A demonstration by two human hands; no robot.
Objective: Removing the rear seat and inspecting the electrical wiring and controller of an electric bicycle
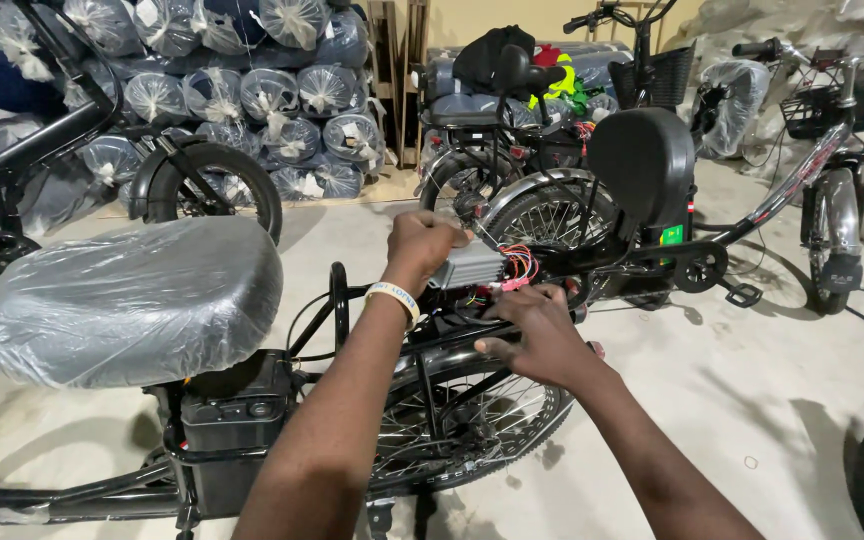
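Here, left hand (pixel 422 243) clamped on the grey controller box (pixel 467 267), long axis running rightward toward red wires (pixel 518 264); right hand (pixel 537 335) loosely spread just below.

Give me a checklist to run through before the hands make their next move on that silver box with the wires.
1. Left hand has a firm hold on the silver box: ok, fingers closed over its near end.
2. Right hand is at the wiring: ok, its fingertips reach the wire bundle below the box.
3. Wires are free of the rear wheel spokes: cannot tell, the hand covers where they run.
4. Connectors are seated: cannot tell, too small to see.
5. Bike stands steady: cannot tell, its stand is out of view.
6. Wrapped saddle is clear of the arms: ok, it sits off to the left.
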